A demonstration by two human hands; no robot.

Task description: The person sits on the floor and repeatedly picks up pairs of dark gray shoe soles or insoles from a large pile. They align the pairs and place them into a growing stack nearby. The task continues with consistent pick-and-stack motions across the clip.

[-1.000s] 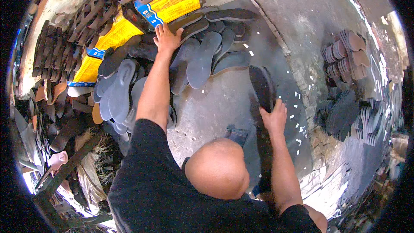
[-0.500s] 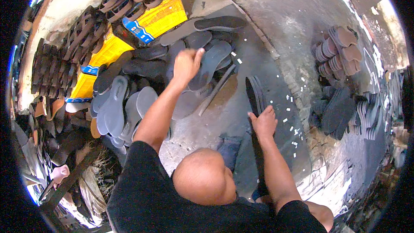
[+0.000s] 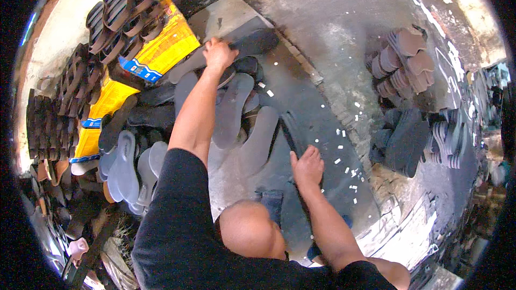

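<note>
My left hand (image 3: 219,53) reaches over the far end of a heap of shoe soles, fingers spread. Next to its thumb lies a black sole (image 3: 259,43), and a long grey sole (image 3: 188,67) is just below its fingers. Whether it touches either one I cannot tell. My right hand (image 3: 308,168) is closed at the near end of a narrow stack of dark soles (image 3: 291,131) on the dark mat. Between my hands lie a dark grey sole (image 3: 234,110) and a paler grey sole (image 3: 261,138).
Yellow boxes (image 3: 171,43) at the left carry brown sandals (image 3: 117,8). More grey soles (image 3: 126,158) pile up below them. To the right stand stacks of brown soles (image 3: 411,67) and black soles (image 3: 404,142). Small white scraps (image 3: 341,132) litter the floor and the mat (image 3: 333,182).
My left hand has moved farther out over the heap, toward the black sole. The stack by my right hand now looks narrower. A pale grey sole shows more fully beside it. The view has shifted.
</note>
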